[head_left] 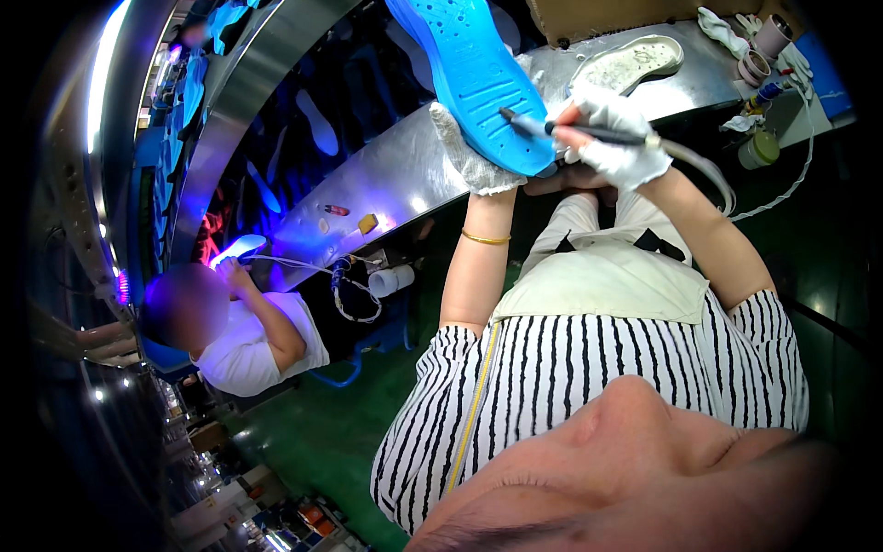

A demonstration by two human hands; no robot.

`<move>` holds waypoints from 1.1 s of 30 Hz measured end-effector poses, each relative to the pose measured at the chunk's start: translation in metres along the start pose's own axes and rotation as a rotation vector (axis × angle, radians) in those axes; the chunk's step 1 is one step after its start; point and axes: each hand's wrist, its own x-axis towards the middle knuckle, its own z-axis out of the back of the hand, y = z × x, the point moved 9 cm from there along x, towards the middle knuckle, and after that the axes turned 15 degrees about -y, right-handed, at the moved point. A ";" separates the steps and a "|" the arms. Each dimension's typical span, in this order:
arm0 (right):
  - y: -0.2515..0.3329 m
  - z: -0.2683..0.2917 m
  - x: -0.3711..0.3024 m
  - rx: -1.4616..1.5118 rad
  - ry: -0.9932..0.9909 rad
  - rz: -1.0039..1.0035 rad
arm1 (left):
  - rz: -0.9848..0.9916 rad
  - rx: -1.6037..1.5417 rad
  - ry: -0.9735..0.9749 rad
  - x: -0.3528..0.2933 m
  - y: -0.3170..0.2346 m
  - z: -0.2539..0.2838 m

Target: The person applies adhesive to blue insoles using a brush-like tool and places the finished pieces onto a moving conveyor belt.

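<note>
The gloved left hand [469,152] grips the bright blue rubber shoe sole [474,78], its fingers hidden behind it. The gloved right hand [614,138] pinches a dark corded pen-shaped tool [552,127], tip touching the sole. The small round tubs [763,51] beyond the right fingers have contents too small to make out.

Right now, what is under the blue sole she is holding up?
Under the blue sole the gloved left hand supports its lower edge. A steel bench lies beneath; the palm itself is covered.
</note>
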 end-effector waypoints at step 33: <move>0.026 -0.012 0.004 0.066 0.231 0.439 | 0.364 0.026 -0.038 0.042 -0.007 0.009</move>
